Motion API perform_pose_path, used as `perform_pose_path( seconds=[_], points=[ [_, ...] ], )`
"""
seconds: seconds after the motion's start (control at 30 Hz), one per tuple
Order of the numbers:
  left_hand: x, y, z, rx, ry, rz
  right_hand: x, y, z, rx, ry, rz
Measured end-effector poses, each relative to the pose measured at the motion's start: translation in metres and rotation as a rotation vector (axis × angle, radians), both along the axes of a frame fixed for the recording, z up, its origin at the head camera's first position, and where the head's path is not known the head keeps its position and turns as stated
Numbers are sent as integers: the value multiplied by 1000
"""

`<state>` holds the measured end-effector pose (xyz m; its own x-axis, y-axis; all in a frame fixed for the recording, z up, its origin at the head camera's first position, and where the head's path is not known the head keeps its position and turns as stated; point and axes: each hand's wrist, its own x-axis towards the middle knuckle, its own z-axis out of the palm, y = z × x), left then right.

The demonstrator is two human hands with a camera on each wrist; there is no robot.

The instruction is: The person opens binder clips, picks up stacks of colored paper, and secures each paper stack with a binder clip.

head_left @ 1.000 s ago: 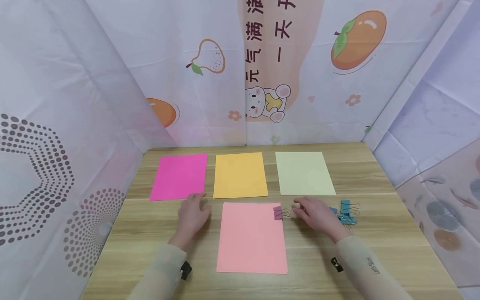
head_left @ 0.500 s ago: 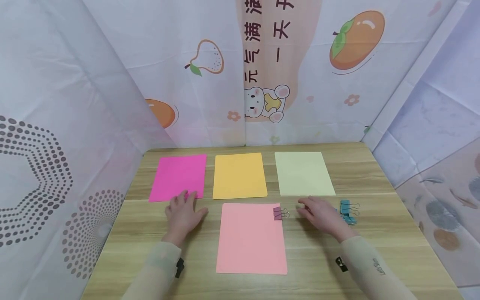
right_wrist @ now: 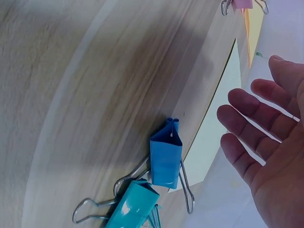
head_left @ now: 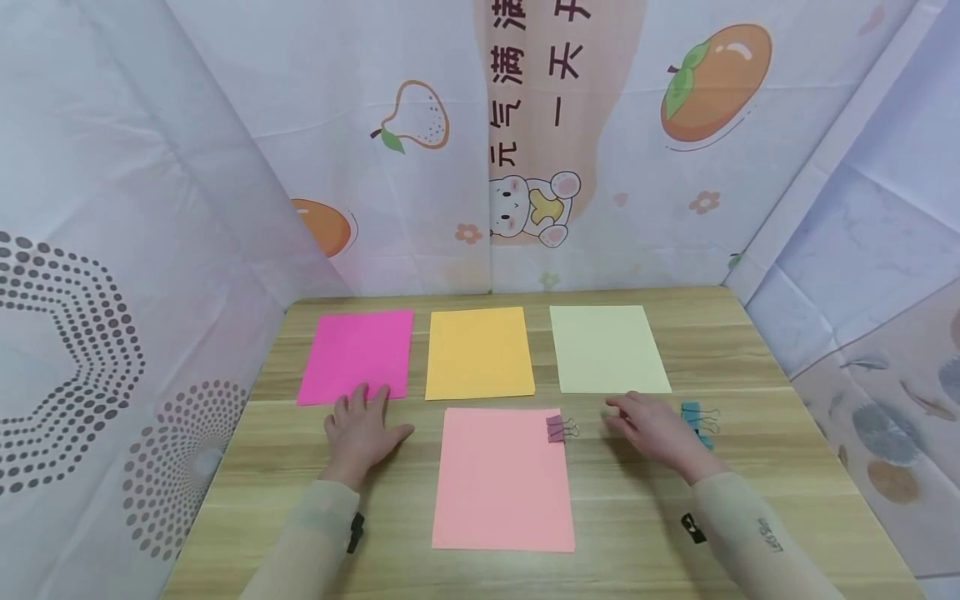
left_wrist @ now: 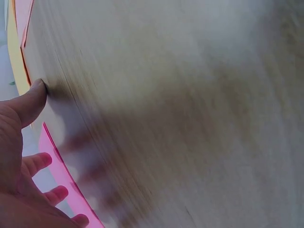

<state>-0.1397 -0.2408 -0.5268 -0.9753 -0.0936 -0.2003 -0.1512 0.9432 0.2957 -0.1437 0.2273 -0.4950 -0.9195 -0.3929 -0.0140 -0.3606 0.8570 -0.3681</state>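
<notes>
My left hand (head_left: 362, 429) lies spread with fingertips at the near edge of the magenta paper (head_left: 358, 354). In the left wrist view its thumb (left_wrist: 35, 97) points away from that paper. Right of it is a stack of pink paper (head_left: 502, 492), a mauve binder clip (head_left: 556, 428) gripping its upper right corner. My right hand (head_left: 656, 433) is relaxed and holds nothing, between that clip and the teal binder clips (head_left: 691, 412). The right wrist view shows a blue binder clip (right_wrist: 166, 159) beside a teal one (right_wrist: 132, 204); in the head view my right hand hides the blue clip.
A yellow-orange sheet (head_left: 480, 352) and a pale green sheet (head_left: 610, 348) lie along the back of the wooden table (head_left: 622, 533), in a row with the magenta one. Printed cloth (head_left: 420, 192) hangs behind and on both sides.
My left hand has moved left from beside the pink stack to the magenta paper, its fingers spreading. My right hand has shifted slightly right, away from the mauve clip. The papers stay put.
</notes>
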Motion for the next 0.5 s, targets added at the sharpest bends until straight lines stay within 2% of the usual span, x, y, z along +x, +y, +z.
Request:
perform_pose_path(
  seconds=[0.37, 0.5],
  points=[
    [1, -5, 0, 2, 6, -4, -1, 10, 4, 21, 34, 10],
    [1, -5, 0, 8, -5, -3, -2, 15, 5, 25, 79, 22]
  ],
)
